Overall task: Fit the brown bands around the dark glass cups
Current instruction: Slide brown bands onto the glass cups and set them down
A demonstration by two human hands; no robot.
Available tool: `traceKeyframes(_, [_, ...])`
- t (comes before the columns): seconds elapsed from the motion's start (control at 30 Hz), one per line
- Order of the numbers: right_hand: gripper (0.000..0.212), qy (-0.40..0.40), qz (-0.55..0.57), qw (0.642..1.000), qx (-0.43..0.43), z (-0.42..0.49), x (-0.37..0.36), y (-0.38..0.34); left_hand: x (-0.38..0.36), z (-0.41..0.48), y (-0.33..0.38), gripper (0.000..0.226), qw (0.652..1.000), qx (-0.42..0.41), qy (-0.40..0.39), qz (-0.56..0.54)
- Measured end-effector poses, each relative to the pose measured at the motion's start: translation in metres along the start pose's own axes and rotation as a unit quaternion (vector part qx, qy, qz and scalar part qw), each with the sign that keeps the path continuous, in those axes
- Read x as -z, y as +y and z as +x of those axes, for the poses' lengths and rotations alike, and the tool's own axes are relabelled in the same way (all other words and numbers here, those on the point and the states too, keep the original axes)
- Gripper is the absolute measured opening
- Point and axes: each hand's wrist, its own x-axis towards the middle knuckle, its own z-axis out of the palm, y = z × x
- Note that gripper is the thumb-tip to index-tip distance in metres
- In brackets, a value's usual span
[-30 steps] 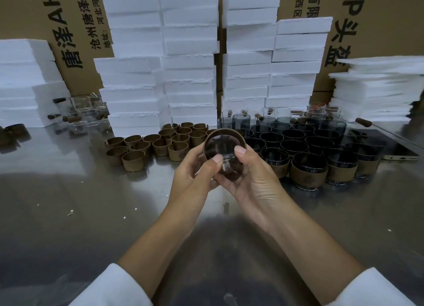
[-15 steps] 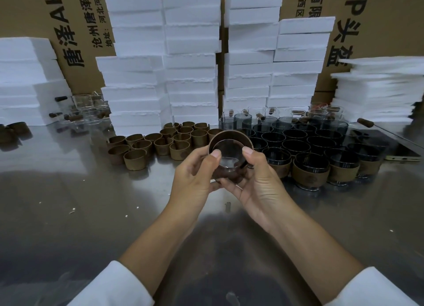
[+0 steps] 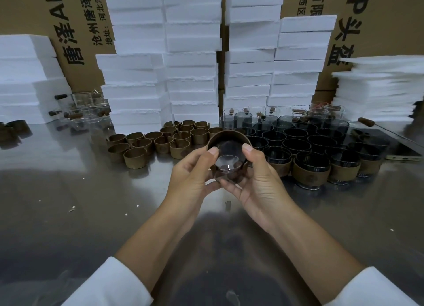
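I hold one dark glass cup [image 3: 229, 166] above the table's middle, tilted with its mouth toward me. A brown band [image 3: 227, 136] sits around its upper wall. My left hand [image 3: 192, 177] grips the cup from the left, thumb on the rim. From the right my right hand [image 3: 259, 184] grips it, thumb on the rim and fingers under the base. Loose brown bands [image 3: 160, 143] lie in a cluster to the left. Dark cups [image 3: 298, 140] stand in rows to the right, and the front ones [image 3: 312, 168] wear bands.
Tall stacks of white foam blocks [image 3: 190, 60] and cardboard boxes [image 3: 378, 19] line the back of the steel table [image 3: 91, 214]. Clear glass cups with brown handles [image 3: 85, 110] stand at the back left. A phone [image 3: 403, 154] lies at the right.
The band has slid down over the cup, which both hands have lowered slightly and tipped so the mouth faces me more.
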Motion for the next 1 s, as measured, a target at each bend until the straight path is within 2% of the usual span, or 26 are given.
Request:
traceKeyframes(0.17, [0.033,0.001,0.018,1.000,-0.011,-0.001,-0.003,0.001,0.005,0.003,-0.001,0.023,0.999,0.019,-0.013,-0.027])
traceKeyframes(0.27, [0.029,-0.004,0.038,0.999,-0.021,-0.002,-0.004,0.000,0.008,0.005,-0.002,0.044,0.998,0.030,-0.012,-0.045])
traceKeyframes(0.33, [0.034,-0.006,0.043,0.999,-0.027,-0.002,-0.003,0.000,0.009,0.007,-0.002,0.057,0.997,0.046,-0.024,-0.064])
traceKeyframes(0.43, [0.038,-0.006,0.022,0.999,-0.031,-0.002,0.000,0.000,0.012,0.008,-0.002,0.065,0.992,0.069,-0.045,-0.101])
traceKeyframes(0.53, [0.037,-0.010,0.001,0.999,-0.037,-0.001,0.001,0.001,0.017,0.008,-0.001,0.083,0.987,0.084,-0.072,-0.117])
traceKeyframes(0.7, [0.032,-0.016,0.020,0.999,-0.035,-0.001,-0.001,0.002,0.024,0.011,-0.003,0.066,0.987,0.068,-0.097,-0.111])
traceKeyframes(0.77, [0.036,-0.006,0.032,0.998,-0.046,0.000,-0.002,0.003,0.024,0.011,-0.003,0.066,0.986,0.063,-0.103,-0.115])
traceKeyframes(0.9, [0.041,0.033,0.075,0.994,-0.077,0.000,-0.005,0.002,0.020,0.009,-0.001,0.099,0.989,0.058,-0.076,-0.116])
traceKeyframes(1.0, [0.032,0.044,0.105,0.990,-0.088,-0.003,-0.009,0.001,0.018,0.008,0.001,0.107,0.990,0.049,-0.064,-0.117])
